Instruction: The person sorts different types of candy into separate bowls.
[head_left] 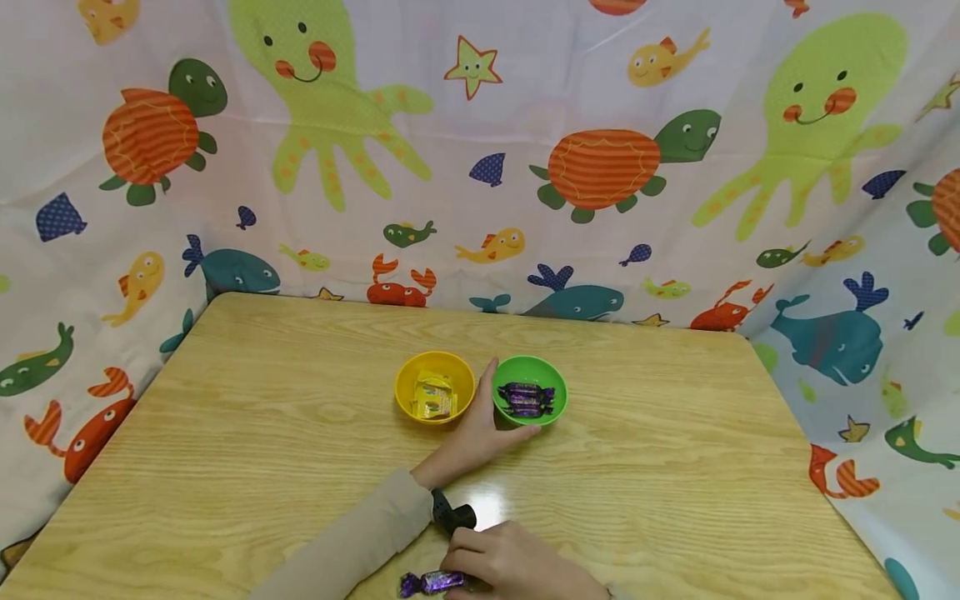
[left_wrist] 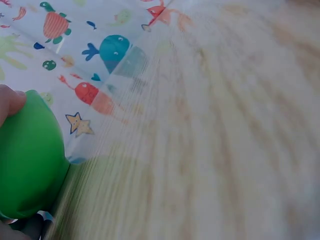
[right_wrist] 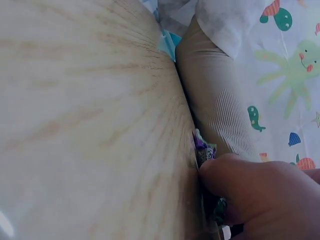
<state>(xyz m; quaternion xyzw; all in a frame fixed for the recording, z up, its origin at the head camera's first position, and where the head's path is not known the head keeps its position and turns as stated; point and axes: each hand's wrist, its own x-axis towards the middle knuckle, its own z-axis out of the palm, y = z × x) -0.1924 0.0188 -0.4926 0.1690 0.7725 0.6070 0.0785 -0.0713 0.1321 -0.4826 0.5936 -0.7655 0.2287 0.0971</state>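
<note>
My left hand holds the green bowl by its near left side, thumb along the front and fingers spread round the left wall. In the left wrist view, a fingertip lies at the rim of the green bowl. Several purple-wrapped candies lie inside it. Near the table's front edge my right hand pinches another purple-wrapped candy, whose twisted end sticks out to the left. The right wrist view shows this candy partly hidden by my right hand.
Just left of the green bowl stands a yellow bowl with yellow-wrapped packets in it. A black wrist camera sits at my left wrist. Behind the wooden table hangs a curtain printed with sea animals.
</note>
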